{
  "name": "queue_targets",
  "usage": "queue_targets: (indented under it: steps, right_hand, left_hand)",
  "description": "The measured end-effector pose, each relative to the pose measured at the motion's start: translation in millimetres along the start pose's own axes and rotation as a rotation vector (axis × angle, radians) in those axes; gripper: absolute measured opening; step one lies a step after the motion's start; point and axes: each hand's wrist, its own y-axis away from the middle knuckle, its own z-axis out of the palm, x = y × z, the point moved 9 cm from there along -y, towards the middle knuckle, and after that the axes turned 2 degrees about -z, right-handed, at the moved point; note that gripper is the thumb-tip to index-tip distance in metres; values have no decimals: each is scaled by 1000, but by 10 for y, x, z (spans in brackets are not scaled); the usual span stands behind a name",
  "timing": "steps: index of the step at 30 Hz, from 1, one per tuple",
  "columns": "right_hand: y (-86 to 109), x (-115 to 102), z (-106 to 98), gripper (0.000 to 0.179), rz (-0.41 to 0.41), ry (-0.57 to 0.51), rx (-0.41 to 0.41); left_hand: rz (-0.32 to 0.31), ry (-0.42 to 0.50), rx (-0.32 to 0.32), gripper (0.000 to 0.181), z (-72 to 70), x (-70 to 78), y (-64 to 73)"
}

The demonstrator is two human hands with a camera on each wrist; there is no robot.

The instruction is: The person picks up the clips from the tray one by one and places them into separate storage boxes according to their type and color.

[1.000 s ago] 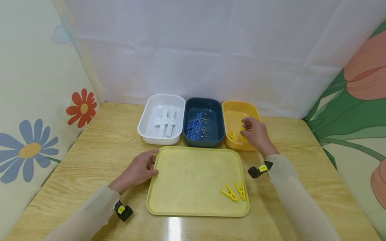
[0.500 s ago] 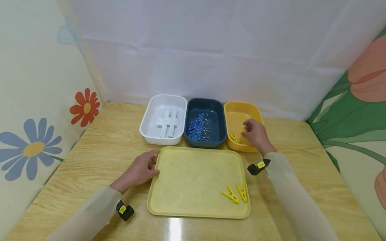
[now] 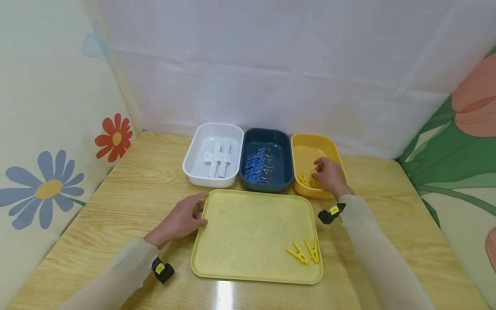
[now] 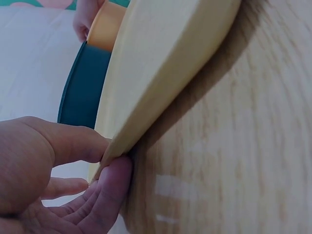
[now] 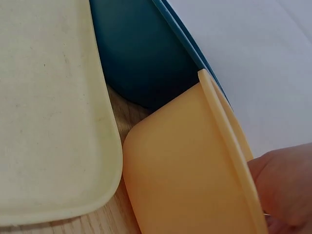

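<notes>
My left hand (image 3: 184, 216) grips the left edge of a pale yellow tray (image 3: 248, 224); in the left wrist view the thumb lies at the top of the rim and fingers curl beneath. My right hand (image 3: 330, 175) reaches into a yellow bin (image 3: 310, 140), its curled fingers pinching a yellow clothespin (image 3: 315, 184) that they partly cover. Another yellow clothespin (image 3: 302, 178) lies beside it in the bin. Two more, a left one (image 3: 298, 255) and a right one (image 3: 312, 251), lie spread on the tray's lower right. In the right wrist view the bin wall (image 5: 185, 161) hides the fingertips.
A dark blue bin (image 3: 271, 137) with several blue clips (image 3: 255, 165) and silver wire pieces stands left of the yellow bin. Beside it is a white bin (image 3: 193, 165) holding several white clips (image 3: 217, 158). The bins stand in a row behind the tray on a wooden table (image 3: 116, 206).
The whole head view has shifted slightly to the right and down. Both hands keep about the same places, at the tray edge and in the yellow bin.
</notes>
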Motion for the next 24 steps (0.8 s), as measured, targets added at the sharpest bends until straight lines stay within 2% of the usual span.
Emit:
queue_targets:
  steps: [5, 11, 18, 24]
  right_hand:
    - [-26, 15, 13, 40, 3, 6, -13]
    - [-39, 4, -10, 42, 1, 19, 0]
    - [54, -61, -108, 39, -59, -7, 74]
    - [187, -103, -160, 39, -61, -30, 84]
  left_hand:
    - [-25, 2, -11, 71, 9, -4, 2]
    - [-21, -5, -19, 71, -2, -2, 6]
    - [3, -19, -11, 71, -3, -16, -13]
    - [3, -29, -18, 72, 11, -27, -17]
